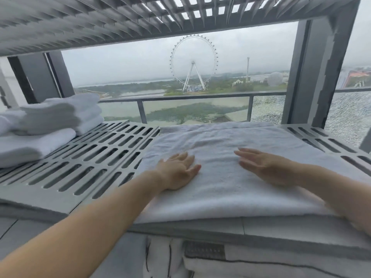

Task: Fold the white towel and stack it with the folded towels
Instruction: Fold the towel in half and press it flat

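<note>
The white towel (pixel 230 141) lay flat on the right part of a gray metal shelf (pixel 90 157) full of long slots. Its near edge sat at the front lip of the shelf. At that edge we could see more than one layer, so it was folded over at least once.

Our left hand (pixel 178 171) lay palm down on the left side of the towel. Its fingers were straight and close together, and the thumb stuck out a little to the side. Our right hand (pixel 265 167) lay palm down on the right side of the towel. Its fingers were straight too, side by side, and pointed toward the left hand. Neither hand held anything. There was a bare strip of towel between the two hands.

The folded towels (pixel 52 117) sat in a pile at the far left of the same shelf, well apart from the white towel. Bare slots showed between them.

Another slotted shelf (pixel 120 21) hung over our heads. Under the front lip we saw white cloth with thin dark lines (pixel 220 265). Behind the shelf was a gray railing (pixel 180 98), and far away stood a big wheel (pixel 193 63) by the water under a gray sky.
</note>
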`<state>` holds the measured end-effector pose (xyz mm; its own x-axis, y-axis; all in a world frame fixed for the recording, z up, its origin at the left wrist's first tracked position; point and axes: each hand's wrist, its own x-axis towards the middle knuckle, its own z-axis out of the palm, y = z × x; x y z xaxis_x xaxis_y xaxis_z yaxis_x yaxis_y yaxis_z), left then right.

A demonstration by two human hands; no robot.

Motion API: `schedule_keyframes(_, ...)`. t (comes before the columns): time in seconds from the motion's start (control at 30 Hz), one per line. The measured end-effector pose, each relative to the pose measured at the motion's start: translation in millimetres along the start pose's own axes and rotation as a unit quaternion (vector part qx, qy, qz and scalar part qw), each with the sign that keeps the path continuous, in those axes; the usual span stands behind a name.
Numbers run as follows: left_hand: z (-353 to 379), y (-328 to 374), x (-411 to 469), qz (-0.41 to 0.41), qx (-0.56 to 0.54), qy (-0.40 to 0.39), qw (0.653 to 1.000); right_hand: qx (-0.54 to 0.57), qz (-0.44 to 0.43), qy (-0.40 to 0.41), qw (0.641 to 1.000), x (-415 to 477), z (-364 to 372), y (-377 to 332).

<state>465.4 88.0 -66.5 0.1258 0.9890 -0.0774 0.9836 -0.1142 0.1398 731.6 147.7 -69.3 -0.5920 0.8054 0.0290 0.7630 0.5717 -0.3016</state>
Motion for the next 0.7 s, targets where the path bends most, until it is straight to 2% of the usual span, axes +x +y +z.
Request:
schedule_keyframes(0.07,7.9,16.0,-19.5,0.047,-0.014,-0.004,0.999,-0.002,-0.074,-0.03,0.997,-10.8,16.9,-36.3)
schedule_keyframes(0.13,15.8,25.5,-39.3,0.089,-0.012,-0.003,0.996,-0.041,-0.109,-0.045,0.992,-21.4,27.5,-56.3)
schedule_keyframes(0.3,20.4,12.5,-79.5,0.117,0.014,0.044,0.992,-0.038,-0.078,-0.048,0.995,-57.0,21.5,-58.7)
schedule_keyframes(0.43,33.0,13.5,-109.6,0.219,0.014,0.159,0.963,-0.045,-0.103,-0.023,0.993,-81.6,30.2,-73.9)
schedule_keyframes(0.5,39.7,14.9,-117.4,0.257,0.052,0.176,0.949,-0.038,-0.111,0.006,0.993,-89.9,31.2,-80.5)
schedule_keyframes(0.6,36.2,15.5,-117.7,0.244,0.076,0.131,0.958,-0.046,-0.098,0.001,0.994,-95.2,29.3,-86.2)
schedule_keyframes(0.7,23.3,19.2,-115.5,0.214,-0.013,0.053,0.975,0.019,-0.071,-0.021,0.997,-97.7,25.4,-83.9)
